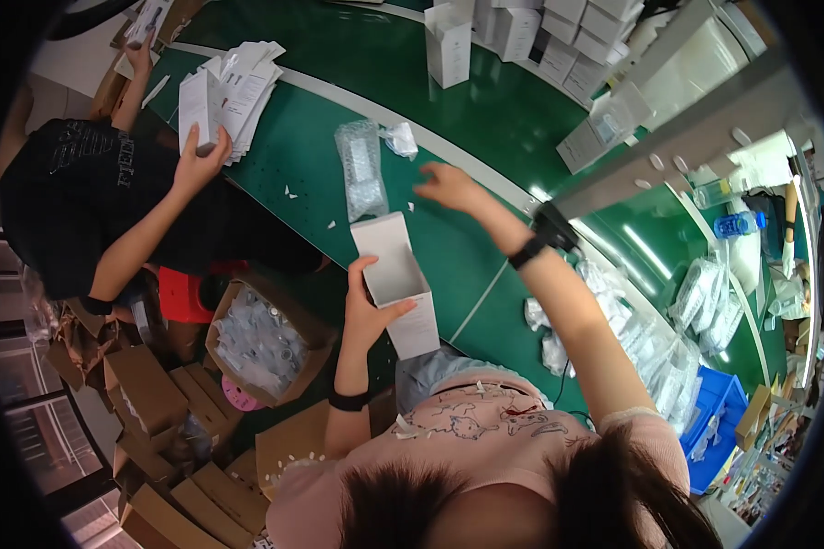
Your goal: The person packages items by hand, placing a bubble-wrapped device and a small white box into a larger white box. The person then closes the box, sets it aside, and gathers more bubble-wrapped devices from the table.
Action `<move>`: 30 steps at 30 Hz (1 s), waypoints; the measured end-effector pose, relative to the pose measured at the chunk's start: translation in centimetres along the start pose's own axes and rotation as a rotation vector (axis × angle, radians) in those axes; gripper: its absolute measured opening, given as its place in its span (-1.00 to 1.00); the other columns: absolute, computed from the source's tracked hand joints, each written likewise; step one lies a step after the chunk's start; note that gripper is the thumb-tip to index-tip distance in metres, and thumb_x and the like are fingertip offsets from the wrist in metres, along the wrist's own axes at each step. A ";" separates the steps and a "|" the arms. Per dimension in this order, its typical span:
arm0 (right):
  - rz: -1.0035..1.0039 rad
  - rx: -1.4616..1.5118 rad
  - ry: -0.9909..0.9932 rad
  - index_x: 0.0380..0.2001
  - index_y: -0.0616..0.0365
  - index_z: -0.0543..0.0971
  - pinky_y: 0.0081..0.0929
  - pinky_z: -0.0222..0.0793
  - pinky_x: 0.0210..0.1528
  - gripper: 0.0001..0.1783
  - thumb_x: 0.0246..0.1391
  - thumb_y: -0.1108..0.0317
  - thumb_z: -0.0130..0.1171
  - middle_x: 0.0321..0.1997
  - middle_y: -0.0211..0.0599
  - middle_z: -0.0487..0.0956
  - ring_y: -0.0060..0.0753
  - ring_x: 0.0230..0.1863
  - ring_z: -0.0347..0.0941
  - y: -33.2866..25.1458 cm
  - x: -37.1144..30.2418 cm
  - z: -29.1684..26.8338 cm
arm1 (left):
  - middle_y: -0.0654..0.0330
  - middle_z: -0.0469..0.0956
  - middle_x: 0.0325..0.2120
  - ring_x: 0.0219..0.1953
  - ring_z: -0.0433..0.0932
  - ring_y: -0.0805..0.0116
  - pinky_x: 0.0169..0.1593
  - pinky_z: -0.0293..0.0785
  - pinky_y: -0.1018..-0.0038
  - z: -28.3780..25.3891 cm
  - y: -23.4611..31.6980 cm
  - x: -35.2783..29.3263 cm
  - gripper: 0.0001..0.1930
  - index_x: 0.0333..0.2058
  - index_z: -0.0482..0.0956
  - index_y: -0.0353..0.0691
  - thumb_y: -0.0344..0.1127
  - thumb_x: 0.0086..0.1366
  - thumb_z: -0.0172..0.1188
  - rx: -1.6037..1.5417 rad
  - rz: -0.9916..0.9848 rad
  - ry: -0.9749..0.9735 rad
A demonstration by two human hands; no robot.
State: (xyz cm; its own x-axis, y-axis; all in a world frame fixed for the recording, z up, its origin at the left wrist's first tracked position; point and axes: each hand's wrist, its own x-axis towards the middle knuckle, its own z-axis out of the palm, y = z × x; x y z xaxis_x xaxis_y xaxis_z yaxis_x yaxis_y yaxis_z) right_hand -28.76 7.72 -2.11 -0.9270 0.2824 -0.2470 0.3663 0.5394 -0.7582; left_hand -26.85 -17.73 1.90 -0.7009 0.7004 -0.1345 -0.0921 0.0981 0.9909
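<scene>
1. Head view, far left: a co-worker's hand (195, 157) grips one flat white carton from the stack of cartons (232, 80) on the green table (302, 156)
2. Your left hand (368, 311) grasps the open white box (395, 282), which looks empty, so filling seems yet to be done
3. The bubble-wrapped item (361, 170) lies just beyond the box, not yet picked up
4. Your right hand (449, 186) reaches out open, holding nothing
5. Finished boxes (558, 27) stand at the far edge

left hand (368, 311) gripping white carton (396, 282), right hand (449, 186) reaching over green table (485, 119)
</scene>
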 end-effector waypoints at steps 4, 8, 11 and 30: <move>0.177 -0.162 0.231 0.04 0.23 0.19 -0.33 0.40 -0.29 -0.24 -0.21 0.06 0.17 -0.32 0.05 0.49 -0.04 -0.32 0.46 -3.5 10.7 6.1 | 0.10 0.30 -0.17 -0.14 0.37 0.28 -0.12 0.34 0.40 -2.5 0.8 1.2 -0.24 -0.11 0.14 -0.19 -0.43 -0.33 0.41 0.226 -0.086 0.099; 0.302 -0.284 0.172 0.15 0.13 -0.03 -0.28 0.38 -0.22 -0.06 -0.27 0.12 0.22 -0.15 0.20 0.39 0.07 -0.22 0.42 -6.1 15.1 9.8 | 0.06 0.32 -0.20 -0.19 0.40 0.24 -0.15 0.36 0.40 -5.5 1.0 2.2 -0.24 -0.14 0.14 -0.20 -0.40 -0.34 0.43 0.392 -0.086 0.220; 0.301 -0.255 0.139 0.19 0.07 -0.13 -0.27 0.37 -0.20 0.02 -0.30 0.18 0.24 -0.06 0.21 0.31 0.05 -0.15 0.38 -6.3 16.7 9.7 | 0.03 0.32 -0.20 -0.20 0.40 0.22 -0.16 0.36 0.40 -7.1 0.9 3.2 -0.24 -0.14 0.14 -0.19 -0.38 -0.34 0.44 0.491 -0.010 0.274; -0.102 2.046 0.496 -0.04 0.17 0.22 -0.36 0.29 -0.04 -0.51 -0.06 0.31 0.05 -0.13 -0.15 0.35 -0.23 -0.05 0.29 -1.5 -5.3 -1.6 | -0.26 0.11 0.01 -0.01 0.28 -0.06 -0.02 0.29 0.25 -1.6 -1.3 7.1 -0.16 -0.14 0.02 -0.21 -0.32 -0.33 0.46 0.342 0.483 0.148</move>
State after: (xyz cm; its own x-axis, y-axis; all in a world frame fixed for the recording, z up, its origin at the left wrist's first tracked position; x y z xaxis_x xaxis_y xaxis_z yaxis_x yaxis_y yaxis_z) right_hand -24.24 6.69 1.32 -0.7128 0.6380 -0.2911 -0.5811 -0.7698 -0.2642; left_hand -32.84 -14.03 -0.37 -0.7001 0.6190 0.3560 0.4757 0.0325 0.8790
